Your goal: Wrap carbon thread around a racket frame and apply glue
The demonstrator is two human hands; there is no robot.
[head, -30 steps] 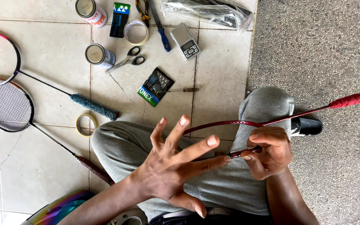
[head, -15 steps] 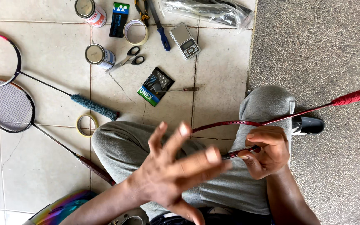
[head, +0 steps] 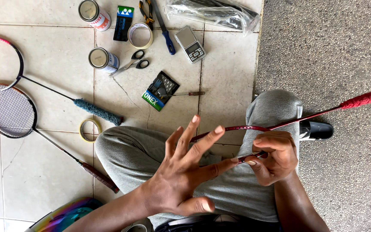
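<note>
My right hand [head: 273, 157] grips the dark red frame of a badminton racket [head: 241, 128] over my lap. The racket's shaft runs up to the right to a red-wrapped handle [head: 359, 100]. My left hand [head: 185, 176] is spread wide with the palm up, fingers apart, just left of the right hand. One of its fingertips touches the frame near the right thumb. I cannot see any string between the fingers. I sit with grey trousers [head: 142, 148] and a black shoe [head: 316, 129].
On the tiled floor lie two other rackets [head: 9, 109], a blue-wrapped handle [head: 97, 111], two tins [head: 101, 59], scissors [head: 132, 64], tape rolls [head: 140, 35], pliers [head: 149, 10], a small scale [head: 190, 44], a string packet [head: 160, 90], an awl [head: 185, 93] and a plastic bag [head: 213, 13]. Rough concrete lies right.
My left hand waved in front of the frame, blurred half a second ago, and now its fingers point up and right again. The right hand and racket barely moved.
</note>
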